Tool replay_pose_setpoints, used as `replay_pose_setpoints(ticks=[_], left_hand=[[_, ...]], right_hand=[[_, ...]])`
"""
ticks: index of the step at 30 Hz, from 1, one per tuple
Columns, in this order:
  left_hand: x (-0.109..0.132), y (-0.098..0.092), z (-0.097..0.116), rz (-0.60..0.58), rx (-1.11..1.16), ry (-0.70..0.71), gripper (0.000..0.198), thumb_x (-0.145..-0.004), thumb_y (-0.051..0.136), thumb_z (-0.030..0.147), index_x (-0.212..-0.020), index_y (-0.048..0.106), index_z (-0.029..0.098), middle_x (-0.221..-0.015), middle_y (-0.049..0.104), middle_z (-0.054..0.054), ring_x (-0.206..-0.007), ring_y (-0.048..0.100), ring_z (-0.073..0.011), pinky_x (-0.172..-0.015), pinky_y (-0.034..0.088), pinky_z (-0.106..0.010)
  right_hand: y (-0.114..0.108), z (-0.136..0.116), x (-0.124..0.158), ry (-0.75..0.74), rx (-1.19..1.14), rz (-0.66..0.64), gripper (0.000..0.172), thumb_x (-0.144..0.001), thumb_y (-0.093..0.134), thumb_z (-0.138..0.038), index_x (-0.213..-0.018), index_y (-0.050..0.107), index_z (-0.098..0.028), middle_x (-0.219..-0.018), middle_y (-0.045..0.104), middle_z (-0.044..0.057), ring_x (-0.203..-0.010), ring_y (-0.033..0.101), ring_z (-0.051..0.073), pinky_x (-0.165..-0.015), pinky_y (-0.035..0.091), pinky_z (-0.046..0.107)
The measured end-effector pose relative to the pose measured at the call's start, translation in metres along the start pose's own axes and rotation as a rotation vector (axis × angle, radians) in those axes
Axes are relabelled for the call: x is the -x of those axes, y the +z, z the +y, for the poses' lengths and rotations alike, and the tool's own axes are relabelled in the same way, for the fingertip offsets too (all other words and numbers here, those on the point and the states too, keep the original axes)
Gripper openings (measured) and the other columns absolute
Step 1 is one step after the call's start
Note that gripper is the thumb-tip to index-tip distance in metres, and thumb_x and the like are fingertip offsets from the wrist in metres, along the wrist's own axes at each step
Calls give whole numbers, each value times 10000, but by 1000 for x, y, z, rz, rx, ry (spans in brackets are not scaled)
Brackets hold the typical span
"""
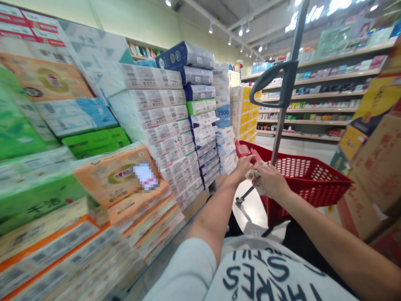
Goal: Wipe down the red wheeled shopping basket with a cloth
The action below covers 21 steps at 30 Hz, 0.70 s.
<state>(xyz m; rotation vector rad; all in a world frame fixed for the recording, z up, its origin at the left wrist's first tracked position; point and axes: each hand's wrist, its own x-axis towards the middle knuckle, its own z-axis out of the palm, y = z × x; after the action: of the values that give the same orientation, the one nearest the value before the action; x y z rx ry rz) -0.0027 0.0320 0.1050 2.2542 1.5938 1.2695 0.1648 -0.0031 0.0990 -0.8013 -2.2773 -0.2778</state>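
A red rolling shopping basket (313,175) with a grey pull-up handle (286,83) stands in front of me. My left hand (245,166) is closed at its near left rim, with the fingers curled by the red edge. Just to its right, my right hand (274,180) is closed on a crumpled, pale patterned cloth (255,173). The cloth lies between both hands, close to the basket's rim. Blur and the hands hide part of it.
Stacked tissue packs (166,121) rise on the left, and a phone with a lit screen (145,175) lies on an orange pack (109,175). Cardboard boxes (376,167) stand on the right. Stocked shelves (313,96) line the back. A basket wheel (239,200) rests on the floor.
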Motion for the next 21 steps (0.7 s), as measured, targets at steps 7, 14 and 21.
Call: replay_pose_setpoints(ticks=[7,14,21], left_hand=[[3,-3,9,15,54,9,456,-795,453,143,-1233,579,161,-1150,661,-67,-1102,582,-182,-1028,420,-339],[42,-11,62,-5,-163,89,388,-938,394,394,-1274,546,274,-1231,621,-31,-1211,489,-211,-1152,154,-492],[46,-10,53,-22,-325,138,421,-927,433,424,-1274,533,207,-1147,645,-67,-1131,522,-237,-1125,176,-513]], right_hand=[[-10,9,-8,125,-1,-132,248,-730,580,-144,-967,651,-129,-949,676,132,-913,576,262,-838,424,349],[-29,6,-9,430,-235,-18,283,-756,554,-180,-1003,691,-201,-865,710,61,-764,631,196,-679,439,275],[-27,1,-17,590,-598,95,262,-755,532,-225,-951,703,-197,-878,719,33,-805,660,176,-725,513,290]])
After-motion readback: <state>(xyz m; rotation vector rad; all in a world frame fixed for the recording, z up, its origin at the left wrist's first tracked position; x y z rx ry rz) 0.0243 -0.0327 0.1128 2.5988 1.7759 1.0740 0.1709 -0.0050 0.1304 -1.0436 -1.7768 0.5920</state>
